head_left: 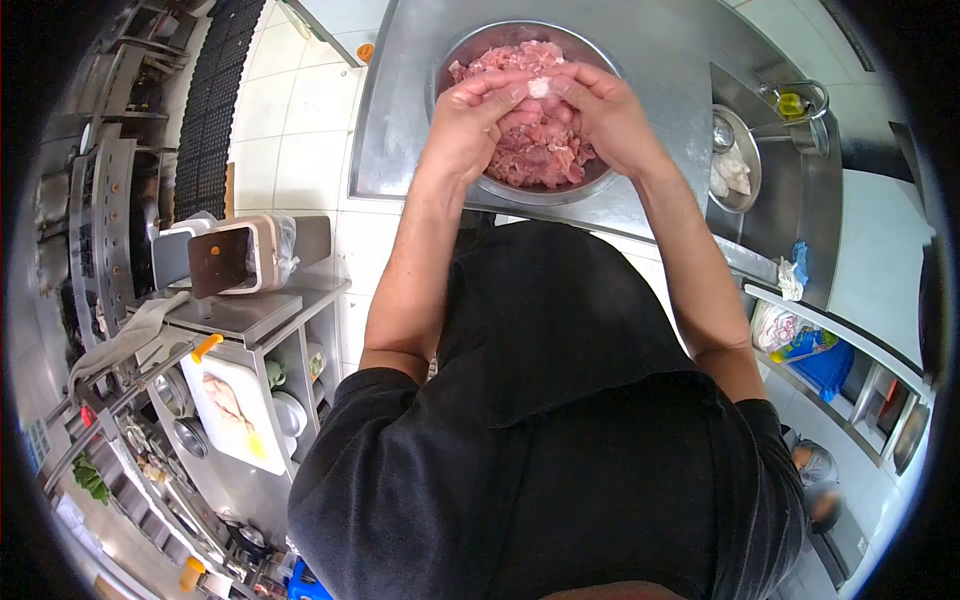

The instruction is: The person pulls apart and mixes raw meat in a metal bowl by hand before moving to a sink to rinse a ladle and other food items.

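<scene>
A wide metal bowl (482, 190) filled with pieces of raw pink meat (540, 160) stands on the steel counter. Above the meat, my left hand (478, 118) and my right hand (608, 112) meet, thumbs and fingertips pinched on either side of a small whitish piece (539, 88). It looks like a bit of fat or pale meat, though its exact kind is hard to make out. Both hands are closed on it, with the lower fingers curled over the bowl.
Right of the bowl, a sink (785, 190) holds a metal pan (750, 195) with pale pieces inside. The steel counter (660, 60) surrounds the bowl. Plastic bins (235, 258) and a white cutting board (238, 410) are at left. Another person (818, 465) is at lower right.
</scene>
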The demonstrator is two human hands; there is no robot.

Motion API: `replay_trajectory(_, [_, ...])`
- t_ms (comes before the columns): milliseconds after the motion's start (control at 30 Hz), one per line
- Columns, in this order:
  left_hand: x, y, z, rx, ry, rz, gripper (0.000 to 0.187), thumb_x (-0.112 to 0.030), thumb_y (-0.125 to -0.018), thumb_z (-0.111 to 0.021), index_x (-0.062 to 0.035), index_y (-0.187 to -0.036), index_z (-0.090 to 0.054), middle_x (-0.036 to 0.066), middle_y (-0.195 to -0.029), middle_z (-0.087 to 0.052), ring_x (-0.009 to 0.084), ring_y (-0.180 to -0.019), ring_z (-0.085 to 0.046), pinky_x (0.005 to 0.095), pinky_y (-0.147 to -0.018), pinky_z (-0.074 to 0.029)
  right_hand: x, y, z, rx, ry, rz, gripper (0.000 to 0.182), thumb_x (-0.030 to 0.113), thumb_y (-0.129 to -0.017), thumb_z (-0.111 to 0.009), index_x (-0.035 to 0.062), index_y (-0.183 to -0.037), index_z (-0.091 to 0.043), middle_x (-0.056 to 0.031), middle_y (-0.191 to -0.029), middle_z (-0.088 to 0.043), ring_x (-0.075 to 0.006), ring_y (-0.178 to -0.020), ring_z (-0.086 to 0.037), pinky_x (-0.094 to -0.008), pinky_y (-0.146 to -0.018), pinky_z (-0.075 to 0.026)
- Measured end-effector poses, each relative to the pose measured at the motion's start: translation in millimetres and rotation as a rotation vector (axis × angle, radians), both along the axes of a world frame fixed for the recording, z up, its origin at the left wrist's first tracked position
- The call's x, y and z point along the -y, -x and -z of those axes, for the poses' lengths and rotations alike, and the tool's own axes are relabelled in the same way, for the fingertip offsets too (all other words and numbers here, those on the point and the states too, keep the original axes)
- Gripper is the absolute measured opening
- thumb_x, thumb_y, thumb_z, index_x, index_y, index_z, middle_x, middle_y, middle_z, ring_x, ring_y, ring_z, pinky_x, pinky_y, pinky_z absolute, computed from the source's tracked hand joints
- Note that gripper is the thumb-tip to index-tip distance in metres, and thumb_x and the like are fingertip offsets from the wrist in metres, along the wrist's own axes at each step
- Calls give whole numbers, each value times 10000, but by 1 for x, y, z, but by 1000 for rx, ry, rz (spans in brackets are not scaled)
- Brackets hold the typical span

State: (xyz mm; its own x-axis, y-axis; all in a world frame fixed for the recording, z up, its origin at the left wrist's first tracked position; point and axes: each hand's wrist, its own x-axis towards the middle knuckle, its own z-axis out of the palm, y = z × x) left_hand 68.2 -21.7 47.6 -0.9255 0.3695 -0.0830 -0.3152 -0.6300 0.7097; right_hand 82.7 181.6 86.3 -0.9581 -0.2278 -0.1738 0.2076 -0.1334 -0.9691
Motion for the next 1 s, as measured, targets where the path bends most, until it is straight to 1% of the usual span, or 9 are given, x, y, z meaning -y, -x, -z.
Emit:
replay_trajectory(167, [2,2,1,8,-183,74,240,-44,-1032,-633,71,-1240,-669,179,-1124,-740,229,-925,-759,324,-844,-650,-3,-2,5,164,447,-61,160,196,-1070,-616,53,-1129,-654,-18,-944,-642,-123,-785,-623,-294,-713,-562])
replay_trajectory(267, [3,1,5,77,-317,125,274,-59,-1040,-624,68,-1282,-643,185,-1149,-735,226,-937,-758,322,-849,-651,1,-3,12,237,597,-43,162,215,-1070,-621,67,-1136,-635,-19,-956,-639,-118,-784,-621,-268,-711,-571])
replay_trajectory(367, [0,1,8,88,-303,92,271,-67,-1051,-606,60,-1289,-635,178,-1144,-732,228,-935,-757,316,-843,-651,4,-3,19,223,574,-15,192,204,-1065,-626,64,-1195,-646,-33,-1012,-669,-111,-802,-634,-247,-705,-570])
replay_trajectory(467, [-2,4,3,81,-108,11,252,-81,-1056,-601,54,-1264,-645,168,-1116,-732,229,-926,-756,312,-838,-650,12,-5,9,21,-18,176,252,185,-1054,-637,43,-1261,-661,-46,-1125,-706,-153,-906,-687,-274,-770,-589])
replay_trajectory(567, [-6,5,0,65,34,-65,235,-91,-1055,-604,47,-1238,-655,159,-1097,-730,227,-909,-754,311,-825,-649,11,-7,12,-471,-446,182,244,139,-1067,-612,32,-1278,-669,-62,-1111,-700,-119,-969,-685,-264,-810,-582])
replay_trajectory(667, [-7,4,-4,58,60,-83,225,-93,-1051,-614,44,-1223,-662,150,-1093,-731,217,-893,-754,307,-810,-649,6,-10,5,-726,-733,158,255,149,-1056,-631,33,-1275,-689,-79,-1199,-707,-128,-971,-698,-286,-819,-583])
replay_trajectory(767, [-8,0,-12,20,55,-42,210,-77,-1035,-638,37,-1209,-671,132,-1070,-734,197,-880,-750,304,-799,-648,2,-7,17,-524,-559,209,243,150,-992,-689,73,-1218,-730,-125,-1164,-748,-205,-953,-732,-320,-856,-580])
replay_trajectory(867, [-13,0,-6,-25,133,-72,218,-66,-1013,-672,33,-1207,-675,118,-1051,-737,173,-854,-746,291,-765,-642,6,-14,-3,-490,-707,228,208,161,-995,-691,70,-1172,-752,-115,-1076,-765,-187,-936,-728,-319,-823,-574])
replay_trajectory(1000, [-19,2,1,-72,160,-154,229,-69,-996,-699,32,-1201,-679,94,-1001,-741,145,-800,-733,272,-714,-627,10,-17,-7,-416,-692,231,203,179,-1004,-696,57,-1158,-751,-83,-984,-760,-138,-867,-700,-300,-776,-559])
